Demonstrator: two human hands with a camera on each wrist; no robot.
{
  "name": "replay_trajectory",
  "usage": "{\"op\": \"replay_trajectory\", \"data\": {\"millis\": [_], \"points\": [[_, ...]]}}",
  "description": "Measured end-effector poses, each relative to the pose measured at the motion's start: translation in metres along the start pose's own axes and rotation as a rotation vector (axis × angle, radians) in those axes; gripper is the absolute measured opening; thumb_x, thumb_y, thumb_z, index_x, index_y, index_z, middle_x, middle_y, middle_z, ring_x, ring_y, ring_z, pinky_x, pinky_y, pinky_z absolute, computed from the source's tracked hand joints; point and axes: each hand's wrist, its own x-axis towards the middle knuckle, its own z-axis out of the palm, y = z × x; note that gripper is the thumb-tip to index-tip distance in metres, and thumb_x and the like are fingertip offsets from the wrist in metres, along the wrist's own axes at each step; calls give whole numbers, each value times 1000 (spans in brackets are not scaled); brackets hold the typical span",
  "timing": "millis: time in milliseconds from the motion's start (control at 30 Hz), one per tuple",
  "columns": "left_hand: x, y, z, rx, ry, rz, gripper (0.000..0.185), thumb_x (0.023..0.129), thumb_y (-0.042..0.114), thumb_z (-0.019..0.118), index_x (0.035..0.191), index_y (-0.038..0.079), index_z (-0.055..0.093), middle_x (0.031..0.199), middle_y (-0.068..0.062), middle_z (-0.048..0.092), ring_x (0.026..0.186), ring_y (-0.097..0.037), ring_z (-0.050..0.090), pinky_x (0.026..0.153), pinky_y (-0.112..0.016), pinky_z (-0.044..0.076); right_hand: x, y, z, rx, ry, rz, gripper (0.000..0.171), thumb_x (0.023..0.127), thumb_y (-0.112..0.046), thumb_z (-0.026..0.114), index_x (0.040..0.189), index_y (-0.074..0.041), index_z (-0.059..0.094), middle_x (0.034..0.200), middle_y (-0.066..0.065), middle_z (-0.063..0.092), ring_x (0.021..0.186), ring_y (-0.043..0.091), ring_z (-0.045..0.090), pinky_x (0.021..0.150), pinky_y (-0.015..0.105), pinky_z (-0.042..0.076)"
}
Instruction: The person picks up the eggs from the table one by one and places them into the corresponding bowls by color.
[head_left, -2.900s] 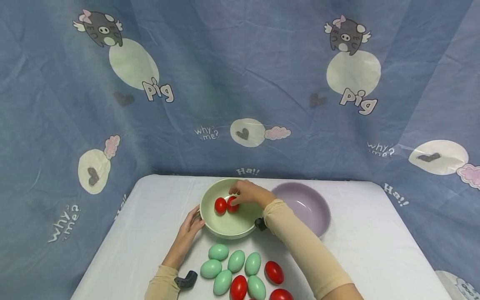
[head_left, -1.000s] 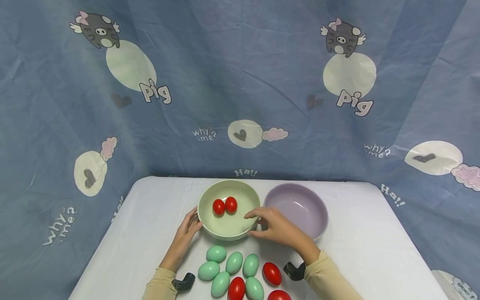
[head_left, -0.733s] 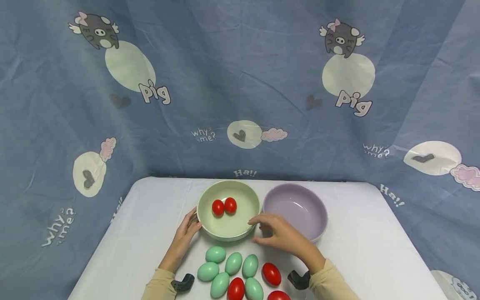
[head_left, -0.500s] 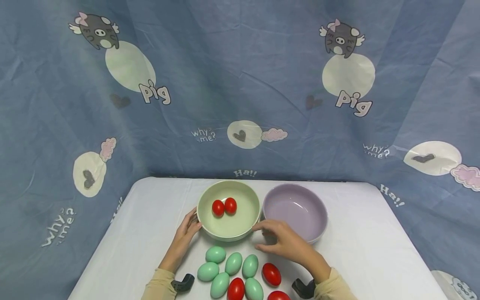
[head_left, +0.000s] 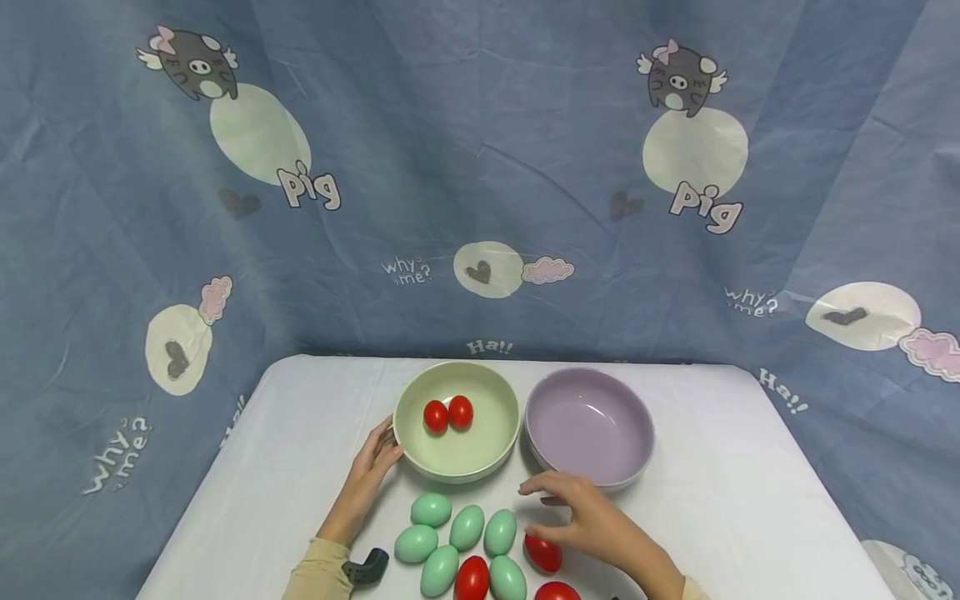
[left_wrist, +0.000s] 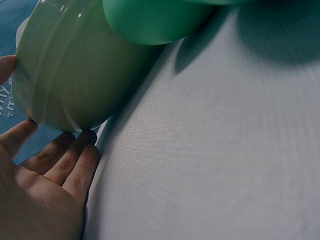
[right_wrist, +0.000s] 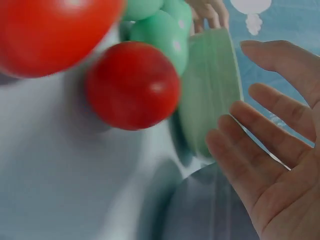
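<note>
A pale green bowl (head_left: 408, 398) holds two red eggs (head_left: 447, 413). My left hand (head_left: 377, 460) rests against its left side with fairly straight fingers (left_wrist: 75, 165) along the bowl's wall (left_wrist: 75, 65). My right hand (head_left: 583, 518) hovers open with spread fingers (right_wrist: 270, 150), holding nothing, just above and right of a red egg (head_left: 542, 553) on the table. In the right wrist view that red egg (right_wrist: 132, 85) lies left of the palm, with the green bowl (right_wrist: 210, 90) beyond it. Several green eggs (head_left: 467, 527) lie in a cluster near me.
An empty purple bowl (head_left: 588, 429) stands right of the green one. Two more red eggs (head_left: 474, 577) lie among the green ones at the front edge. The white table (head_left: 720, 500) is backed by a blue printed curtain (head_left: 480, 167). A green egg (left_wrist: 155, 20) lies close to the bowl.
My right hand has left the green bowl, where it set down a second red egg, and drawn back toward me over the red egg. The left hand has stayed on the bowl.
</note>
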Motion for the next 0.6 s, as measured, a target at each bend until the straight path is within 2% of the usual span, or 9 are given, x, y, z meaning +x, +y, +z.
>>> {"op": "replay_trajectory", "data": {"millis": [133, 333, 600], "points": [[0, 1, 0, -8, -6, 0, 62, 107, 36, 56, 162, 22, 31, 166, -15, 38, 153, -35, 39, 127, -52, 30, -9, 4, 4, -17, -12, 9, 43, 87, -15, 83, 127, -6, 68, 123, 9, 73, 114, 29, 69, 95, 31, 63], [-1, 0, 0, -9, -10, -4, 63, 107, 36, 56, 162, 21, 30, 166, -15, 37, 153, -34, 39, 126, -50, 30, -18, 6, 9, -50, -45, 87, 43, 86, -22, 85, 125, -10, 70, 121, 3, 73, 111, 21, 70, 96, 31, 62], [0, -2, 0, 0, -4, -9, 64, 106, 38, 56, 163, 22, 30, 167, -14, 36, 154, -34, 37, 127, -51, 29, -25, 15, 19, -47, -70, 127, 42, 85, -30, 85, 123, -18, 71, 119, -9, 73, 107, 2, 65, 95, 26, 59]]}}
